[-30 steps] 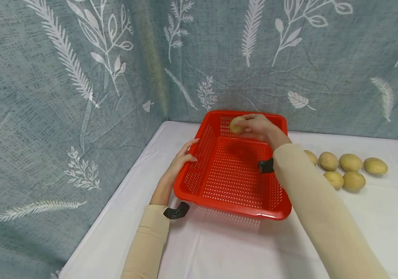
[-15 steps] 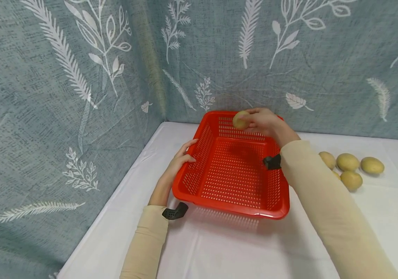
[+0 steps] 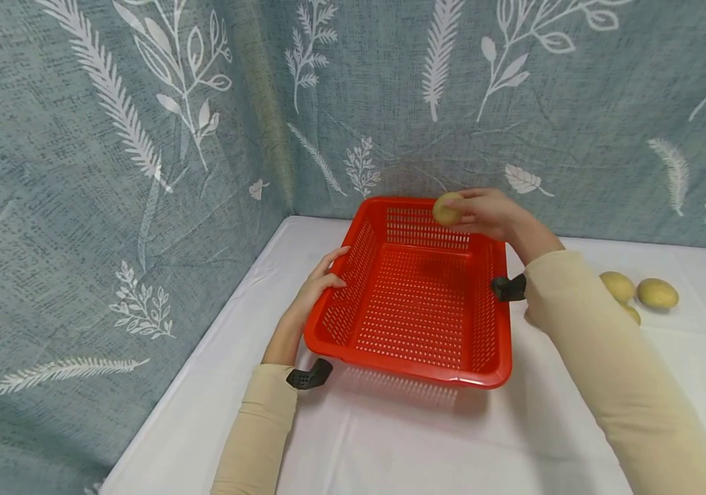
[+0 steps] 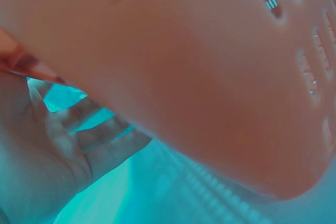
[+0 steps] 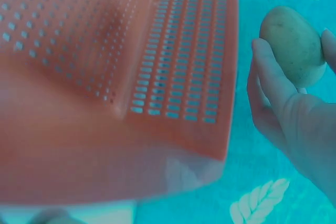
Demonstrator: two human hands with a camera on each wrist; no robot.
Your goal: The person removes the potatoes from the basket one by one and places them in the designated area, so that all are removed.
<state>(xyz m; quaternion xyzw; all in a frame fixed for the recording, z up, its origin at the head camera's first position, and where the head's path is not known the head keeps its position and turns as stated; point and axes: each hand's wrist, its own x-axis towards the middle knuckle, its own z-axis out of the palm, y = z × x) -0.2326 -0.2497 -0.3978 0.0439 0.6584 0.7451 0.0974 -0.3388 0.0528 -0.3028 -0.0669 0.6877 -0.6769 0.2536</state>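
A red plastic basket (image 3: 414, 378) with slotted walls stands on the white-covered table. My left hand (image 3: 312, 289) grips its left rim, thumb over the edge; the left wrist view shows the fingers at the outer side of the basket (image 4: 199, 87). My right hand (image 3: 485, 212) pinches a yellow-brown potato (image 3: 447, 210) between thumb and fingers, over the basket's far right corner in the head view. In the right wrist view that potato (image 5: 293, 45) appears beside the far wall, higher than the rim, its upper end facing the curtain.
To the right on the table lie more potatoes (image 3: 657, 293), some partly hidden behind the right sleeve (image 3: 612, 357). A grey-green leaf-patterned curtain (image 3: 390, 82) closes off the back and left, close behind the basket's far rim.
My right hand has moved right with the potato, from over the far middle of the basket to its far right corner. My left hand has stayed on the rim.
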